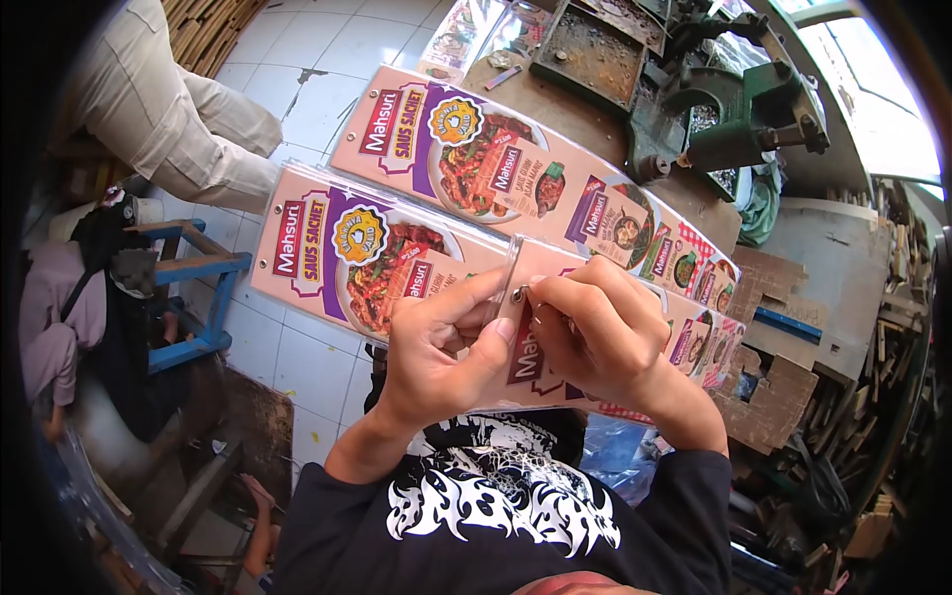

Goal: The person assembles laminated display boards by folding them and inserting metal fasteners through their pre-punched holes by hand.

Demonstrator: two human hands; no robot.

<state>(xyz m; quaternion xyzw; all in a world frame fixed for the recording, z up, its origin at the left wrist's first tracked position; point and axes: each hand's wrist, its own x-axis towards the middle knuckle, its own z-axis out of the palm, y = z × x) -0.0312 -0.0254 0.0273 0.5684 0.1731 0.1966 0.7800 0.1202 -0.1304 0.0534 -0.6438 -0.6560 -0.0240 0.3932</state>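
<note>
My left hand (pixel 446 342) pinches the end of a printed Mahsuri card (pixel 531 352) in clear plastic, its thumb beside a small metal eyelet (pixel 518 295). My right hand (pixel 600 332) is closed over the same end of the card, fingertips at the eyelet; a small thin piece shows below them, too small to name. Under and beyond my hands lie two stacks of similar pink and purple cards, the nearer stack (pixel 327 253) and the farther stack (pixel 436 149), each with an eyelet at its left end.
A green metal press (pixel 734 139) stands at the back right beside a dirty metal tray (pixel 595 55). Cut brown board (pixel 769 367) lies at the right. A person in light trousers (pixel 178 119) stands at the upper left, near a blue stool frame (pixel 203 288). Another person (pixel 74 307) is at far left.
</note>
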